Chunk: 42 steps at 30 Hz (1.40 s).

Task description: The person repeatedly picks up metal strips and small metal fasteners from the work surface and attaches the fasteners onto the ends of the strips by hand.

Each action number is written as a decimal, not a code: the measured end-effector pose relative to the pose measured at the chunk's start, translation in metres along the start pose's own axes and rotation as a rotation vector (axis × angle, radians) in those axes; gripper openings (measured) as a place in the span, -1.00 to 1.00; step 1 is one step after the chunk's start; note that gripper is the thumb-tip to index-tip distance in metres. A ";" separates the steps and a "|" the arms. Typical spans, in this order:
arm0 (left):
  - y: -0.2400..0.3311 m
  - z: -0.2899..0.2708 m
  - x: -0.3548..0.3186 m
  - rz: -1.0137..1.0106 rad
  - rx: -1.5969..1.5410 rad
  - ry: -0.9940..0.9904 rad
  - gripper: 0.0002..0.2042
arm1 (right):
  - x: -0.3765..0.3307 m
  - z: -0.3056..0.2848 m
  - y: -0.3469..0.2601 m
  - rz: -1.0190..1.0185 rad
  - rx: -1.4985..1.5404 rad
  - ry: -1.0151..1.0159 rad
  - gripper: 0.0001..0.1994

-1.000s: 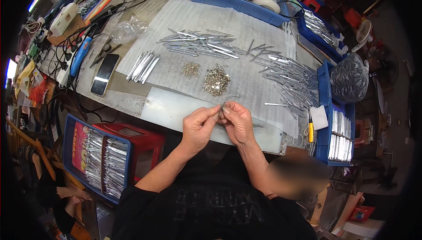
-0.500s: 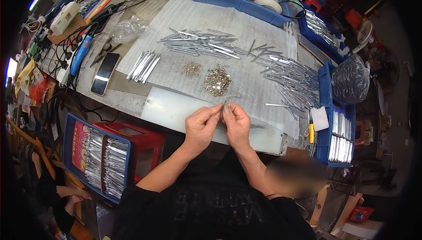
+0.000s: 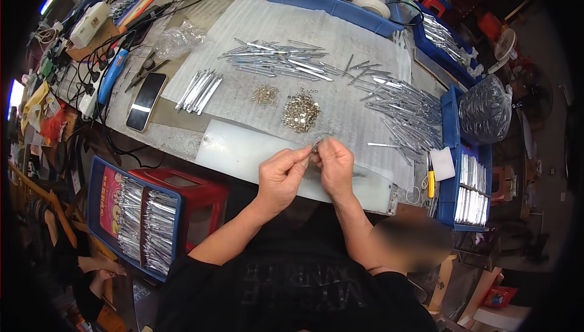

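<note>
My left hand [image 3: 281,172] and my right hand [image 3: 335,166] meet fingertip to fingertip over the near edge of a white board [image 3: 234,148]. Both are closed in a pinch, around something tiny and dark between the fingertips that I cannot make out. Just beyond them on a pale foam sheet [image 3: 340,110] lies a heap of small brassy metal pieces [image 3: 301,113], with a smaller gold heap [image 3: 265,94] to its left. Farther off is a loose pile of slim silver metal strips [image 3: 277,59]. More strips [image 3: 401,110] spread to the right, and a neat bundle of strips [image 3: 199,91] lies left.
A phone [image 3: 146,102] and pliers [image 3: 146,75] lie at left. Blue bins of strips stand at right [image 3: 449,167] and lower left [image 3: 176,234], the latter by a red stool [image 3: 204,207]. A yellow-handled cutter [image 3: 431,185] sits near the right bin. Another person's hands [image 3: 106,268] show lower left.
My right hand has shifted slightly right and up, and its fingers have curled more. The left hand has moved only a little. The heaps and strips look unchanged.
</note>
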<state>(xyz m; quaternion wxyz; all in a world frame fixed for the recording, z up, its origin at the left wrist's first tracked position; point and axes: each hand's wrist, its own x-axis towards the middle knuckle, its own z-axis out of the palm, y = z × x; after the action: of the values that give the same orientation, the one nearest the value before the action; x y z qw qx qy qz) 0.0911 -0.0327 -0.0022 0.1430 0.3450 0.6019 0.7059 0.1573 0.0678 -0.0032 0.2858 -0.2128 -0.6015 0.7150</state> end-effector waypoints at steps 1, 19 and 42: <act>-0.002 0.000 -0.001 0.000 0.000 0.000 -0.84 | 0.002 -0.005 0.000 0.064 0.021 0.014 -0.79; 0.001 0.001 -0.004 -0.203 -0.279 -0.007 -0.82 | 0.003 -0.005 0.009 -0.127 -0.127 0.069 -0.84; 0.002 0.002 -0.006 -0.240 -0.368 -0.025 -0.82 | -0.002 -0.007 0.001 -0.056 -0.149 0.080 -0.90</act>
<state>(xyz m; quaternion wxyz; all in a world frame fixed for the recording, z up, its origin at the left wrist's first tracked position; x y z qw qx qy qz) 0.0968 -0.0353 -0.0025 0.2941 0.2478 0.4976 0.7775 0.1638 0.0716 -0.0057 0.3127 -0.2450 -0.6467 0.6511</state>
